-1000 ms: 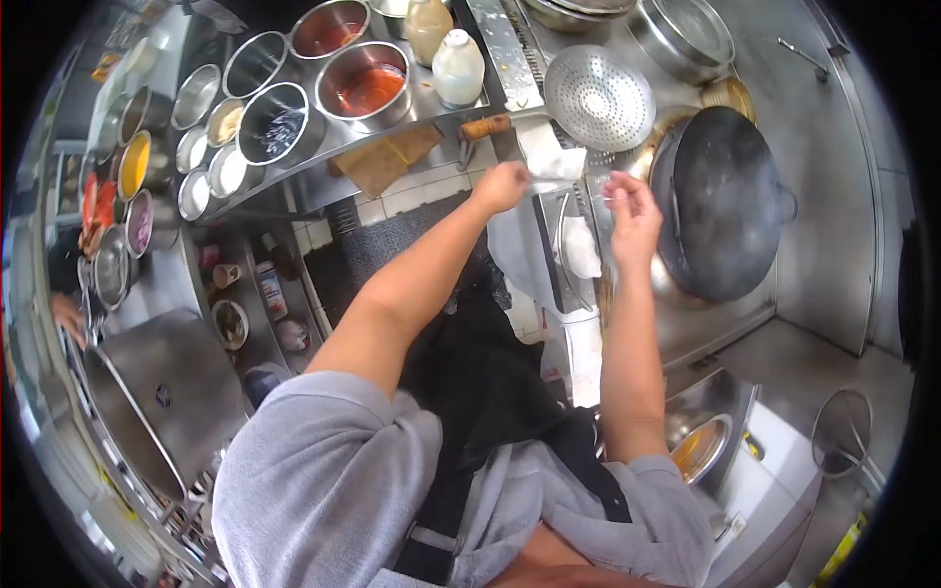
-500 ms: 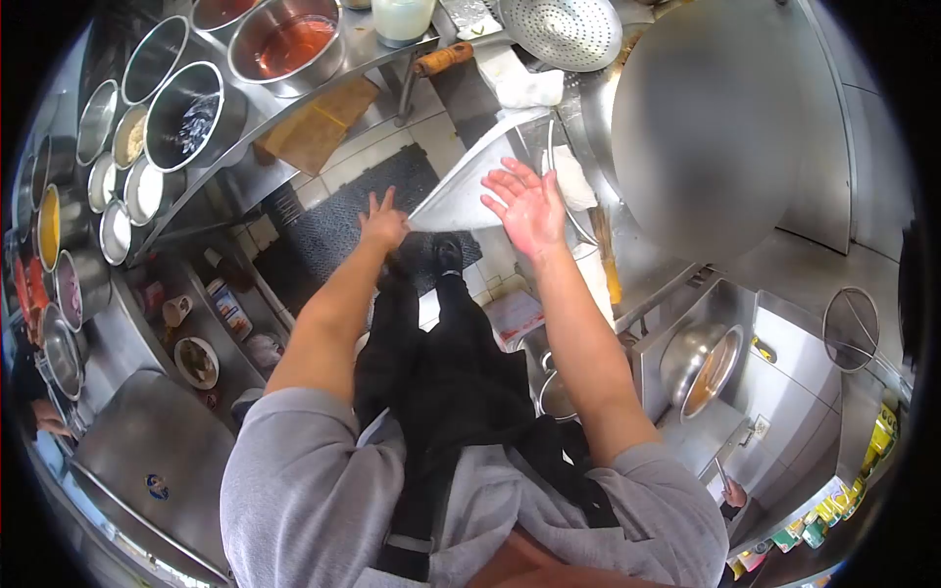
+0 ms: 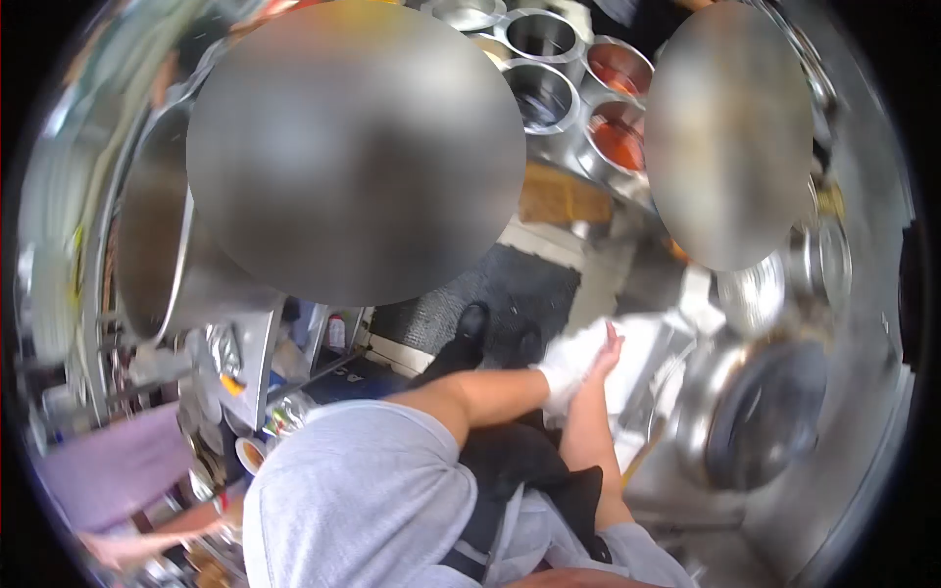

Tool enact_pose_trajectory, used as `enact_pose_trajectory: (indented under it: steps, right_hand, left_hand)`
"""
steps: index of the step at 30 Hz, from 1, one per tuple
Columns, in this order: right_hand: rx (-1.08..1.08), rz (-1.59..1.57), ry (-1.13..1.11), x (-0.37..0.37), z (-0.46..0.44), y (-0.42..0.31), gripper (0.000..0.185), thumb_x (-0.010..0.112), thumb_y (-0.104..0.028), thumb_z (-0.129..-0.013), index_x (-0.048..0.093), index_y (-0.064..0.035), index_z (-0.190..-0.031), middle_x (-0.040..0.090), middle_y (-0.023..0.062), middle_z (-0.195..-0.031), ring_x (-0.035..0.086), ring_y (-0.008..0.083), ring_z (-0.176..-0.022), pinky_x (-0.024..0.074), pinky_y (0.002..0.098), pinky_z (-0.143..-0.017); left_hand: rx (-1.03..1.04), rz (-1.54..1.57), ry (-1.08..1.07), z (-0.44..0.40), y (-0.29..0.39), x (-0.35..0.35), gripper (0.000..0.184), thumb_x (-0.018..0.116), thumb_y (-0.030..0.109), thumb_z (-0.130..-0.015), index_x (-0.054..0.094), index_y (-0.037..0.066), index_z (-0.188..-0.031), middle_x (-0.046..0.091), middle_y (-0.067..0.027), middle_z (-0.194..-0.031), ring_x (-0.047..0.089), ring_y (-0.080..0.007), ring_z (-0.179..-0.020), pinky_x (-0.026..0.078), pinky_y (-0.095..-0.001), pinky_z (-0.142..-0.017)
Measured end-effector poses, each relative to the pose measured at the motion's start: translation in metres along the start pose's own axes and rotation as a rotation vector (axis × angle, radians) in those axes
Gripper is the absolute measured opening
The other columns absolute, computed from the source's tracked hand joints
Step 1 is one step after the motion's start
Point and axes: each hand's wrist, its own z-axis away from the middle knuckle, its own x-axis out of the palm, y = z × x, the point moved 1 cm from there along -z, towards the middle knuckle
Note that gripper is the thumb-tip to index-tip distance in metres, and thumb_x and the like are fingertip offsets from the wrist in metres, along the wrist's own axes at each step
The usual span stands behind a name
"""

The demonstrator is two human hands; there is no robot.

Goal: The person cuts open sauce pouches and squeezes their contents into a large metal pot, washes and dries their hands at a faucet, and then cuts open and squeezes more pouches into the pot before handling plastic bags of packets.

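Note:
A white cloth [image 3: 632, 348] is bunched over my left hand [image 3: 569, 370], whose fingers are mostly hidden by it. That hand presses the cloth against the inner side of my right hand and wrist. My right hand [image 3: 606, 355] is seen edge-on and slightly blurred, with its fingers stretched out and pointing away from me. Part of the cloth hangs beyond both hands, beside the steel stove edge.
Steel pots [image 3: 613, 142] with red liquid stand on a counter ahead. A large dark wok [image 3: 769, 412] sits on the right, near a perforated strainer [image 3: 753, 294]. A black mat [image 3: 500, 294] covers the floor. Two big areas are blurred out.
My view has swung left. My left hand has brought the cloth over to my right hand and wrist; before, the hands were apart, with the right palm spread open.

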Motion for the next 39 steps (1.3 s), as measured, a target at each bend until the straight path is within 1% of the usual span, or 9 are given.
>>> enact_pose_trajectory:
  steps: [2,9,14,16,21,28,30,34,39]
  right_hand:
    - [0.129,-0.074,-0.125,-0.004,-0.034,-0.002,0.054,0.035,-0.044,-0.106,0.062,-0.0021,-0.125,0.067,0.0133,-0.118,0.062,0.0272,-0.111,0.0482,0.0428,-0.101]
    - [0.134,0.361,-0.071,0.088,0.009,-0.08,0.042,0.038,-0.025,-0.105,0.053,0.0015,-0.135,0.064,0.0152,-0.125,0.063,0.0314,-0.111,0.0502,0.0427,-0.101]
    - [0.356,0.885,-0.499,0.137,0.09,-0.127,0.043,0.051,-0.012,-0.1,0.048,-0.0025,-0.142,0.049,0.0103,-0.146,0.059,0.0233,-0.117,0.053,0.0403,-0.091]
    - [0.402,1.289,-0.743,0.137,0.081,-0.139,0.039,0.054,-0.012,-0.097,0.058,-0.0049,-0.135,0.062,0.0086,-0.129,0.065,0.0198,-0.101,0.0531,0.0358,-0.082]
    - [0.273,1.88,-0.894,0.142,0.049,-0.132,0.041,0.059,-0.013,-0.095,0.058,-0.0035,-0.135,0.07,0.0082,-0.11,0.067,0.0175,-0.085,0.0498,0.03,-0.065]
    - [0.251,1.903,-1.075,0.243,0.064,-0.02,0.037,0.058,-0.01,-0.095,0.061,-0.0024,-0.131,0.071,0.0109,-0.101,0.067,0.0177,-0.074,0.0522,0.0321,-0.066]
    - [0.09,2.03,-1.496,0.274,0.05,0.042,0.036,0.058,-0.012,-0.095,0.063,-0.0037,-0.129,0.072,0.0166,-0.102,0.07,0.0261,-0.082,0.0551,0.0376,-0.076]
    - [-0.36,2.163,-1.949,0.406,0.202,0.132,0.034,0.059,-0.017,-0.094,0.064,-0.0026,-0.124,0.068,0.0221,-0.116,0.064,0.0393,-0.111,0.0512,0.0433,-0.094]
    - [-0.272,1.603,-2.324,0.491,0.353,0.222,0.043,0.058,-0.01,-0.094,0.054,-0.0045,-0.137,0.065,0.0212,-0.125,0.063,0.0349,-0.116,0.0485,0.0393,-0.099]
  left_hand:
    - [0.387,-0.157,0.05,0.008,0.011,0.019,0.047,0.042,0.046,-0.102,0.051,0.006,-0.125,0.053,-0.0192,-0.123,0.045,-0.0278,-0.112,0.039,-0.0392,-0.101]
    - [0.9,-0.858,0.205,-0.216,-0.064,0.0,0.03,0.05,0.029,-0.097,0.071,0.013,-0.11,0.07,-0.0087,-0.11,0.065,-0.0229,-0.102,0.05,-0.0372,-0.091]
    - [0.379,-0.518,-0.018,-0.202,-0.068,-0.073,0.029,0.063,0.028,-0.087,0.071,0.012,-0.11,0.071,-0.0121,-0.112,0.067,-0.0269,-0.103,0.052,-0.0427,-0.093]
    - [0.463,-0.931,0.326,-0.053,-0.03,-0.143,0.041,0.068,0.033,-0.082,0.069,0.008,-0.114,0.07,-0.0167,-0.114,0.066,-0.0339,-0.106,0.052,-0.0466,-0.092]
    - [0.367,-0.624,0.858,0.097,-0.128,-0.346,0.045,0.071,0.035,-0.08,0.068,0.008,-0.116,0.07,-0.0181,-0.112,0.067,-0.0346,-0.106,0.053,-0.0446,-0.092]
    - [0.447,-0.04,1.672,0.346,-0.202,-0.453,0.04,0.073,0.023,-0.082,0.065,0.004,-0.116,0.07,-0.0193,-0.108,0.066,-0.0374,-0.105,0.051,-0.0453,-0.093]
    - [0.481,-0.135,1.867,0.371,-0.191,-0.489,0.049,0.077,0.025,-0.08,0.062,0.004,-0.121,0.067,-0.0207,-0.115,0.062,-0.0375,-0.111,0.049,-0.0453,-0.097]
    - [0.074,-0.281,1.804,0.391,-0.131,-0.543,0.074,0.078,0.031,-0.079,0.046,0.01,-0.142,0.055,-0.0212,-0.134,0.056,-0.0351,-0.122,0.047,-0.0489,-0.097]
    - [-0.312,-0.428,1.646,0.351,-0.128,-0.596,0.059,0.065,0.025,-0.09,0.045,0.014,-0.144,0.056,-0.0226,-0.132,0.058,-0.0327,-0.121,0.049,-0.0461,-0.096]
